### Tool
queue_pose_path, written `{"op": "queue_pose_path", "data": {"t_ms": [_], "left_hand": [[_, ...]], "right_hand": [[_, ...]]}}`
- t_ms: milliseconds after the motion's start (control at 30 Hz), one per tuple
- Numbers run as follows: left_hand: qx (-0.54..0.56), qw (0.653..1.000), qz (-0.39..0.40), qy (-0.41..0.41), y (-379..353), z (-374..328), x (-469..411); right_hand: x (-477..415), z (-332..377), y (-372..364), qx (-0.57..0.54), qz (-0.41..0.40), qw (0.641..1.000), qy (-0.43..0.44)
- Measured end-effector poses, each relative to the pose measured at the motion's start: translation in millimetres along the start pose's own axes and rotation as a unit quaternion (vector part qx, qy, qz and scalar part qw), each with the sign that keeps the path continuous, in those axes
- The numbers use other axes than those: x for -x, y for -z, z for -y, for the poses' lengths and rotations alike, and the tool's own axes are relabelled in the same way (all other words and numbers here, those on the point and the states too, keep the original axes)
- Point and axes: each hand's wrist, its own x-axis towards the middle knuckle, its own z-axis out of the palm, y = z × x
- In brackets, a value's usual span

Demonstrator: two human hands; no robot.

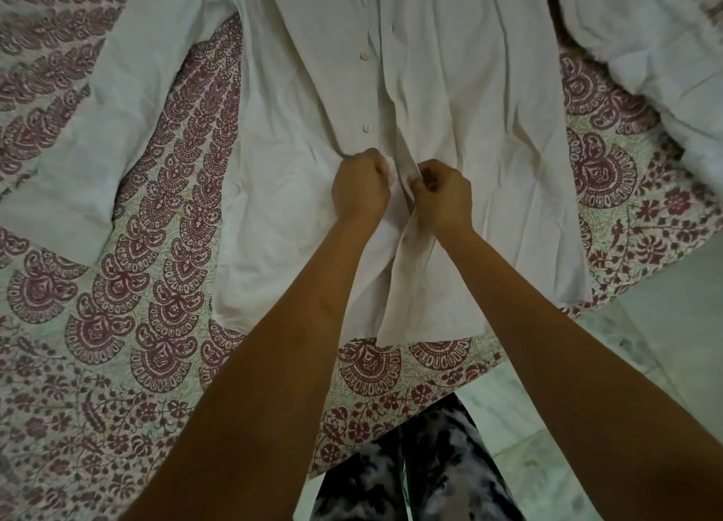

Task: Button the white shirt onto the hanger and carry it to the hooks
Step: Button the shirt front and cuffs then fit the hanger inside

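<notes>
Your left hand [362, 186] and right hand [442, 191] each pinch a front edge of the white shirt [450, 101] (spread flat on the patterned bedspread [117, 305]), fingers curled tight at the placket.

white shirt [450, 101]: matt woven cloth, creased | buttons [366, 129]: smooth, pale, faint sheen | bedspread [117, 325]: matt printed cloth, maroon paisley | floor [645, 325]: smooth pale tile, slight gloss

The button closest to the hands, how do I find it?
Find the white shirt spread on the patterned bedspread. Go down its middle strip; the button sits just above the left hand. The other button lies higher up, farther away.
</notes>
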Motion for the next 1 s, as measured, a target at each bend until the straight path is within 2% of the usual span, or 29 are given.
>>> {"op": "queue_pose_path", "data": {"t_ms": [133,233,367,567,800,900,1000], "left_hand": [[0.050,0.999,-0.017,-0.005,14,-11,-8],[0.059,0.998,-0.018,0.011,18,-18,-9],[0.017,0.998,-0.052,0.011,18,-21,2],[0.033,0.997,-0.044,0.052,17,-25,8],[0.160,0.979,0.008,0.128,17,-24,15],[0.066,0.991,-0.015,0.115,15,-18,15],[0.067,0.991,-0.037,0.111,14,-13,14]], "right_hand": [[-1,9,6,-0.137,0.023,0.989,-0.051],[1,11,9,-0.182,0.016,0.980,-0.083],[6,15,9,-0.208,0.008,0.972,-0.107],[13,20,9,-0.221,-0.003,0.969,-0.107],[11,20,6,-0.264,0.021,0.955,-0.135],[12,20,2,-0.288,0.005,0.947,-0.145],[16,19,-4,-0.286,-0.001,0.949,-0.136]]}}
